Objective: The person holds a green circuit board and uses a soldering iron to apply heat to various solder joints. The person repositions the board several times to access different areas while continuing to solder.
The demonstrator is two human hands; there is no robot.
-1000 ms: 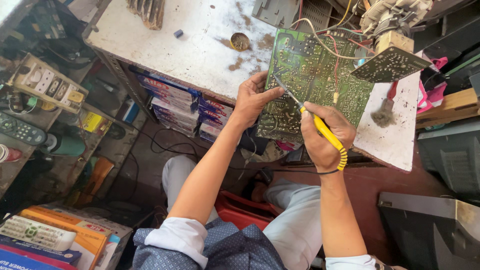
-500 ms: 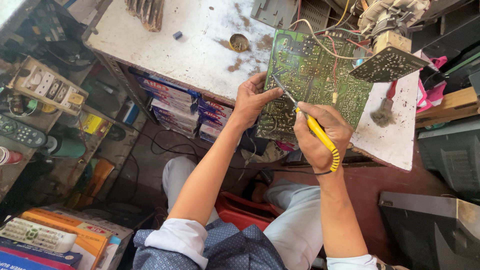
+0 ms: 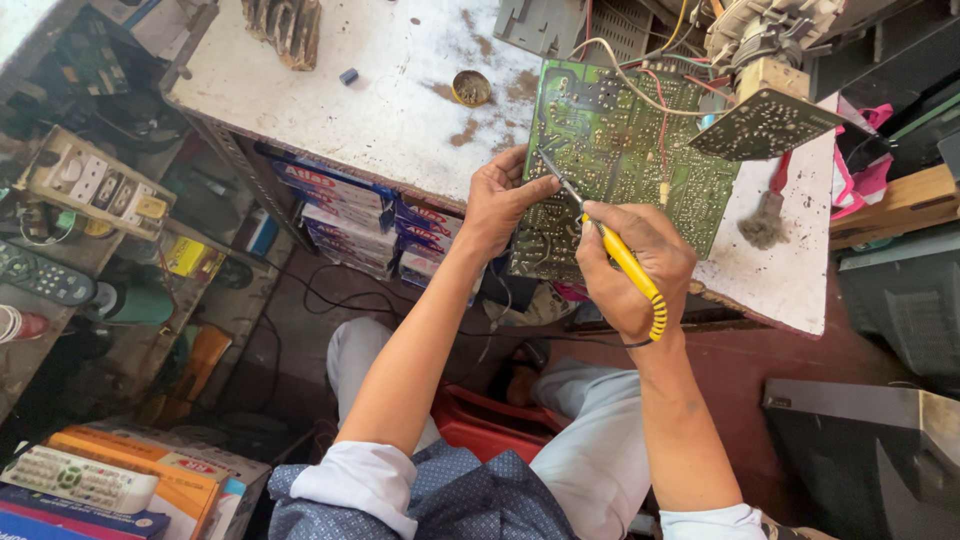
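A green circuit board (image 3: 625, 150) lies solder side up on the white workbench (image 3: 390, 90), overhanging its near edge. My left hand (image 3: 497, 203) grips the board's near left edge, thumb on top. My right hand (image 3: 634, 266) holds a yellow-handled soldering iron (image 3: 625, 262) like a pen, its metal tip touching the board near my left thumb. Coloured wires run from the board's far edge to a second small board (image 3: 765, 122) standing tilted at the back right.
A small round tin (image 3: 471, 88) and a brush (image 3: 767, 215) lie on the bench. Stacked boxes (image 3: 345, 215) sit under it. A shelf at left holds a socket strip (image 3: 95, 185) and remote controls (image 3: 42, 275). A dark set casing (image 3: 865, 450) stands at lower right.
My right hand has tilted the iron a little and its tip has slid slightly along the board toward my left thumb. The left hand stays on the board's edge.
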